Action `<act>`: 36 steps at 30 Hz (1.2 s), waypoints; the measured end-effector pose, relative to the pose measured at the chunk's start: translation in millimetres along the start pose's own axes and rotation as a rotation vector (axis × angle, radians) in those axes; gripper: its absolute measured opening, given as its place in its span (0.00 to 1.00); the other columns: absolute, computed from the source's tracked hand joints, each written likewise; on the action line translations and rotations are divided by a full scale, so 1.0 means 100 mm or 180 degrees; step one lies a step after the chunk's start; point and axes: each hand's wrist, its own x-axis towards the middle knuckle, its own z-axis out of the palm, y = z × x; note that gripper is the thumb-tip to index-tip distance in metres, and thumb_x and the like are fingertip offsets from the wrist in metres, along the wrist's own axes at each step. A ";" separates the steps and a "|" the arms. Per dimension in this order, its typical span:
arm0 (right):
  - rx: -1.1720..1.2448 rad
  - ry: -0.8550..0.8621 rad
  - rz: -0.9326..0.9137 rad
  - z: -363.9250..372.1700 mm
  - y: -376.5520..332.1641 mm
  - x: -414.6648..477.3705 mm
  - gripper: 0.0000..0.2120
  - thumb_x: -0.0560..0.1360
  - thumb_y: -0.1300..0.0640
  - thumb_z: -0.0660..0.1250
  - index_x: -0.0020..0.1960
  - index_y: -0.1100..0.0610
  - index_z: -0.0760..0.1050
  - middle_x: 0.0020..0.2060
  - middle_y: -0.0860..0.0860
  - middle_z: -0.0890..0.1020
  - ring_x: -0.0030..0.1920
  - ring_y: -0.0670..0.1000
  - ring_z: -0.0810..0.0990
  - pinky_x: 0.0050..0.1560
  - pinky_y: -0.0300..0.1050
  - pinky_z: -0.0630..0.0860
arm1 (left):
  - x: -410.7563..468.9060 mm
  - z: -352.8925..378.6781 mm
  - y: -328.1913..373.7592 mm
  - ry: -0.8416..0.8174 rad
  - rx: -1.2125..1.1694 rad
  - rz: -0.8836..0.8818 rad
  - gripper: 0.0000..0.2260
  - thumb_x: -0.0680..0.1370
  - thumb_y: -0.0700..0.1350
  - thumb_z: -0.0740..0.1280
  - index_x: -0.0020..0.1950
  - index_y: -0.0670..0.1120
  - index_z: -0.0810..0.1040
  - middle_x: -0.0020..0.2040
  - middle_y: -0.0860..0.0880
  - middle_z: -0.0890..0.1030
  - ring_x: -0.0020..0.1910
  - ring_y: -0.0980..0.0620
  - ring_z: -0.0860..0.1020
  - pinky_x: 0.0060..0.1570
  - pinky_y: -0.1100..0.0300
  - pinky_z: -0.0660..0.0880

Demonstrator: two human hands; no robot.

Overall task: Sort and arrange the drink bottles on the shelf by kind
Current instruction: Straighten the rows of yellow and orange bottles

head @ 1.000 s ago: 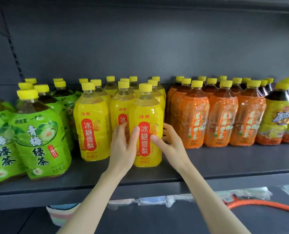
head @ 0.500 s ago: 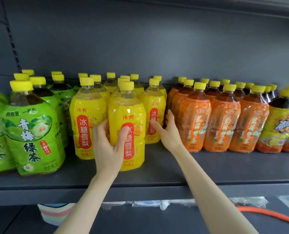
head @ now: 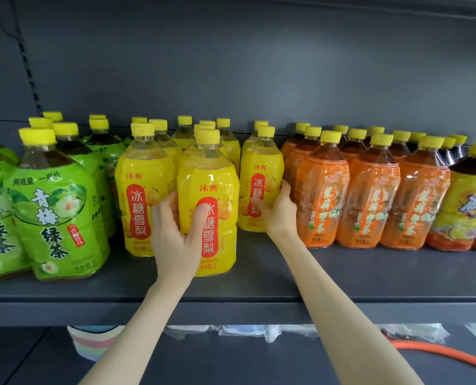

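Rows of yellow-capped bottles stand on a dark grey shelf [head: 342,276]. Green tea bottles [head: 56,218] fill the left, yellow pear-drink bottles the middle, orange-labelled tea bottles [head: 370,198] the right. My left hand [head: 175,234] grips the front yellow bottle [head: 214,195] low on its left side, thumb across the red label. My right hand [head: 275,215] holds a second yellow bottle [head: 262,179] further back, fingers curled round its right side next to the orange bottles. A third front yellow bottle [head: 142,195] stands just left of my left hand.
Dark bottles with yellow and orange labels [head: 464,207] stand at the far right. Bare shelf lies in front of the orange row. Below the shelf are a pastel striped item [head: 92,343], plastic wrapping [head: 248,330] and an orange hose [head: 439,354].
The front yellow bottle has slid left with my left hand on it. My right hand left that bottle and reached back to the yellow bottle beside the orange row.
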 end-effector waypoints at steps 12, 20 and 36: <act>0.1511 -0.0270 -0.0193 -0.54 -0.13 -0.47 0.16 0.78 0.43 0.60 0.60 0.50 0.74 0.55 0.49 0.82 0.56 0.50 0.81 0.54 0.42 0.79 | -0.17 0.25 0.11 -0.0567 -0.0023 -0.0055 0.38 0.74 0.71 0.45 0.75 0.46 0.58 0.68 0.45 0.65 0.67 0.51 0.67 0.63 0.56 0.68; 0.0935 -0.0988 -0.0353 -0.71 0.18 -0.62 0.29 0.72 0.55 0.72 0.71 0.53 0.68 0.60 0.48 0.80 0.59 0.48 0.80 0.57 0.42 0.79 | -0.16 0.72 0.29 -0.1165 -0.0692 -0.0646 0.33 0.73 0.63 0.51 0.77 0.53 0.52 0.75 0.50 0.60 0.71 0.51 0.64 0.65 0.54 0.68; 0.0841 -0.1429 0.0112 -0.46 0.23 -0.27 0.41 0.74 0.59 0.71 0.78 0.51 0.50 0.69 0.49 0.70 0.68 0.51 0.71 0.67 0.58 0.71 | 0.16 0.84 0.18 -0.1725 -0.1531 -0.1884 0.18 0.64 0.71 0.57 0.50 0.67 0.69 0.51 0.61 0.77 0.50 0.57 0.78 0.45 0.59 0.76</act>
